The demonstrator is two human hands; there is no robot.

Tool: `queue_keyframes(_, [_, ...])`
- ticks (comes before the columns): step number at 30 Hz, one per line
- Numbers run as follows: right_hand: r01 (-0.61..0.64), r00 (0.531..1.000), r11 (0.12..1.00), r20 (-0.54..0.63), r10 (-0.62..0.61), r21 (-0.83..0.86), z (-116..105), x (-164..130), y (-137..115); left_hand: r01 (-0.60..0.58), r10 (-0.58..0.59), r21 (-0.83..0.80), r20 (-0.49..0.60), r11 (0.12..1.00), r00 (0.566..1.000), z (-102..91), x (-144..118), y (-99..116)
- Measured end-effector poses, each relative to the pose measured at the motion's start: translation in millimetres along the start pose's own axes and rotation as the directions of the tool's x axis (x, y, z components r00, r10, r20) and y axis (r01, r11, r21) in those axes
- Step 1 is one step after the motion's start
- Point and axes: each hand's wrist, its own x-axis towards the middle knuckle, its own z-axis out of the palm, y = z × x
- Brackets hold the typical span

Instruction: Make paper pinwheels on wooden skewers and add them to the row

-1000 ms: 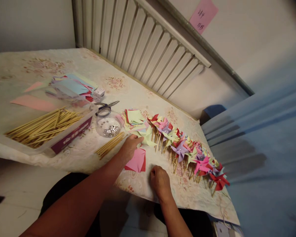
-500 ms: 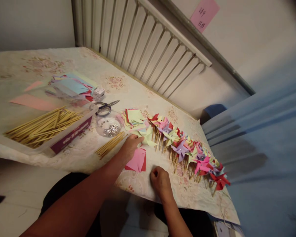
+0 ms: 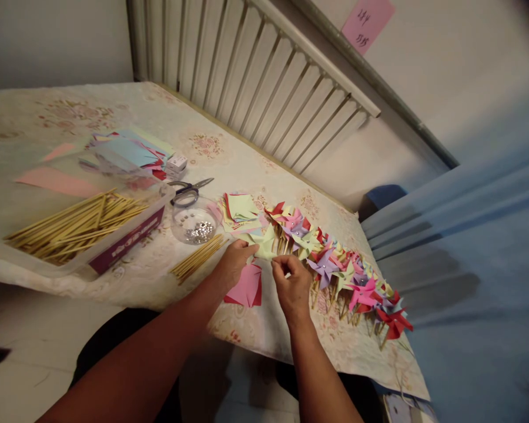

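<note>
My left hand [image 3: 237, 261] grips a pale green paper pinwheel [image 3: 263, 242] by its left side, thumb and fingers closed. At the pinwheel's lower right edge, my right hand [image 3: 292, 288] pinches a tip of the paper between thumb and forefinger. Whether a small part is also in that pinch is hidden. Below the pinwheel lie pink and red paper squares [image 3: 245, 286]. Behind it is a stack of pale green and coloured squares [image 3: 241, 210]. Finished pinwheels on sticks [image 3: 324, 266] stretch away in a row to the right.
A round clear dish [image 3: 194, 222] holds shiny metal pins, beside loose wooden sticks [image 3: 197, 258] and scissors [image 3: 189, 191]. On the left, a plastic box [image 3: 127, 244] is full of sticks. Further back are cut papers [image 3: 127, 154] and a small box [image 3: 176, 167]. A radiator [image 3: 255, 88] borders the table.
My right hand has risen from the table near the front edge to the pinwheel and now pinches its lower right tip. My left hand keeps its hold, almost in place.
</note>
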Motion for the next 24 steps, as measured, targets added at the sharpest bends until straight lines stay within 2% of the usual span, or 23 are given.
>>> queue_keyframes(5, [0.062,0.998,0.998,0.012,-0.062,0.0,20.7,15.8,5.4,-0.01,0.01,0.058,-0.005,0.998,1.0,1.5,-2.9,4.7])
queue_keyframes(10, [0.063,0.998,0.998,0.024,-0.063,-0.021,34.0,20.4,20.6,-0.004,0.004,0.066,-0.001,0.998,1.0,4.1,-6.6,10.4])
queue_keyframes(17, [0.038,0.999,0.999,0.009,-0.038,0.001,35.2,22.0,24.7,0.019,-0.017,-0.041,0.06,0.999,0.998,6.4,-8.8,14.8])
queue_keyframes(24, [0.006,1.0,0.999,0.005,-0.007,0.035,36.0,21.7,26.1,-0.003,0.004,-0.022,0.048,1.0,0.999,6.9,-9.4,15.3])
